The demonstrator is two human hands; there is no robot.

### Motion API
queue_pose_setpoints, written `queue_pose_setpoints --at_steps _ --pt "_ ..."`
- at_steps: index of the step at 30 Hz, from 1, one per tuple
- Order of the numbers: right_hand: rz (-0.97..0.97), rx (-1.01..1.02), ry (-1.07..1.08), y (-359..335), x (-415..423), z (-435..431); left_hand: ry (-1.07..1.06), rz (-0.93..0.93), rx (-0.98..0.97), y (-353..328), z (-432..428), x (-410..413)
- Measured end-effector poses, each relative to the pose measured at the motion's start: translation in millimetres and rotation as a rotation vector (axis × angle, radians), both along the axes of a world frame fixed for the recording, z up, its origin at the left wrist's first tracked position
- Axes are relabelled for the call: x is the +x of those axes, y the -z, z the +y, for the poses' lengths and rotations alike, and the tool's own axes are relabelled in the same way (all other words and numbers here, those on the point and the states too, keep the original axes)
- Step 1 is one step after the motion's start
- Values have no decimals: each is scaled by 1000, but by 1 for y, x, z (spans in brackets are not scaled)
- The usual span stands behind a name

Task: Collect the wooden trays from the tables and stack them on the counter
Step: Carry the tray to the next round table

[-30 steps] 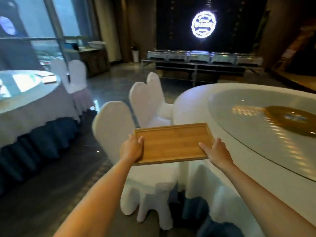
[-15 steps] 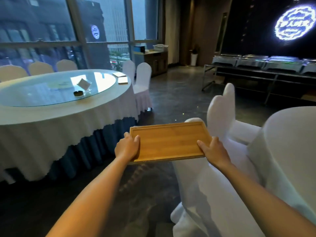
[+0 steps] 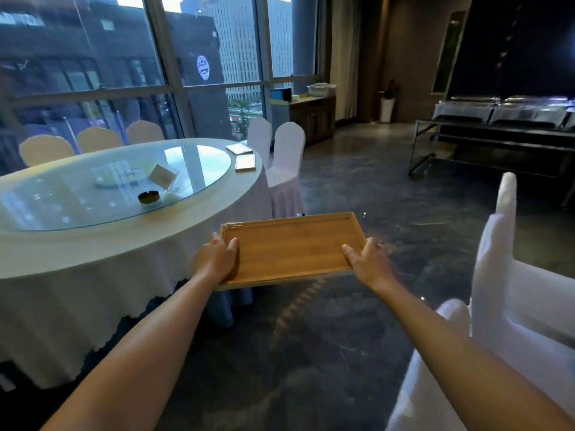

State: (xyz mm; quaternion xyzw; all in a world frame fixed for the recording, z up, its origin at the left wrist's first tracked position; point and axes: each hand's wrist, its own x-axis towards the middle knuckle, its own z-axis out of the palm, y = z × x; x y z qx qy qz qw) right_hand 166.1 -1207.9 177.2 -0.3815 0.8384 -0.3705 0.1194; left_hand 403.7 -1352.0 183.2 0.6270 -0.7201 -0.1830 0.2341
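Note:
A flat rectangular wooden tray [image 3: 291, 248] is carried level in front of me, above the dark floor. My left hand [image 3: 215, 260] grips its left short edge, thumb on top. My right hand [image 3: 367, 262] grips the right short edge the same way. Two more wooden trays [image 3: 245, 162] [image 3: 238, 148] lie on the far right edge of the round table [image 3: 93, 244], which has a white cloth and a glass turntable. A wooden counter [image 3: 312, 115] stands against the window at the back.
White-covered chairs [image 3: 284, 163] stand at the round table's far side, and another white chair [image 3: 510, 275] is close on my right. A buffet stand with chafing dishes [image 3: 497, 119] fills the back right. An ashtray [image 3: 148, 197] and card holder sit on the turntable.
My view has swung left, away from the right-hand table, so the left round table and window now fill the scene. Both hands still hold the tray the same way.

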Motion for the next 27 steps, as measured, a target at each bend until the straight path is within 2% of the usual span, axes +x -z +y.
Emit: queue_pose_setpoints --at_steps 5,19,27 --pt "6 -2 4 -8 -43 -118 -22 -38 2 -8 -116 -39" --pt "-54 2 79 23 -154 -472 58 -104 39 20 -482 -171" --pt "-59 40 73 35 -249 -630 54 -139 83 36 -630 -263"
